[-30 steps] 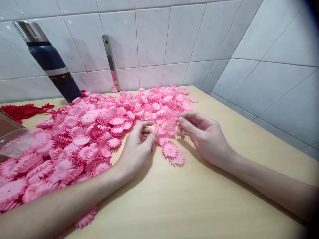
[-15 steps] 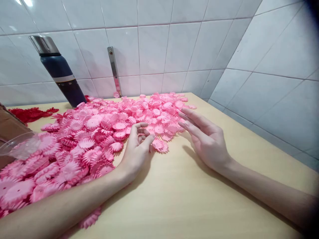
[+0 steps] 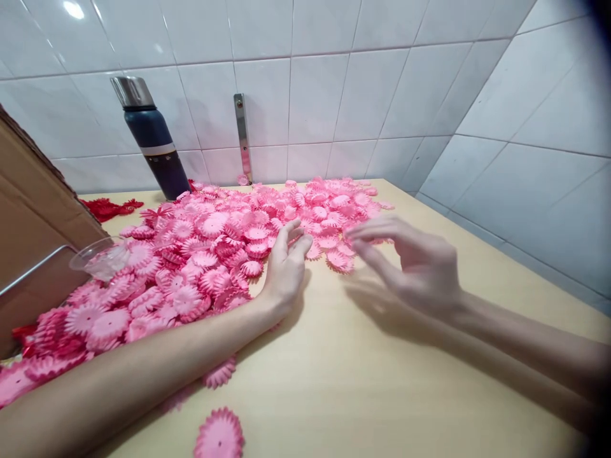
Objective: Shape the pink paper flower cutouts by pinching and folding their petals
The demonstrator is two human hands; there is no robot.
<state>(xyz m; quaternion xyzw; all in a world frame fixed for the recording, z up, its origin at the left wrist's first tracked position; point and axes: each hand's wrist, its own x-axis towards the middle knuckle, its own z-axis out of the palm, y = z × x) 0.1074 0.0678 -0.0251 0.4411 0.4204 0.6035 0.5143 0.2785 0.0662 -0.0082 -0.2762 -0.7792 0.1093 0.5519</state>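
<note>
A broad heap of pink scallop-edged discs (image 3: 214, 224), like paper or fabric flower pieces with small centre holes, spreads over the table. At its right front edge is my left hand (image 3: 286, 270), fingers loosely curved, thumb a little apart from the index finger, with nothing seen in it. My right hand (image 3: 420, 264), smeared by motion, hovers above the table beside the heap's right end. Its fingers stretch left toward the discs, thumb apart, and no object shows in it. One loose disc (image 3: 219, 434) lies at the bottom, below my left forearm.
A dark blue bottle (image 3: 157, 149) with a steel cap stands behind the heap. At left are a cardboard box (image 3: 38, 197), a clear plastic cup (image 3: 98, 257) and red pieces (image 3: 112, 208). A metal strip (image 3: 242, 130) is fixed to the tiled wall (image 3: 315, 95) behind the table (image 3: 344, 381).
The view has shifted left, showing more of the box and the loose disc at the bottom. My right hand has lifted a little from the table, its fingers bending more.
</note>
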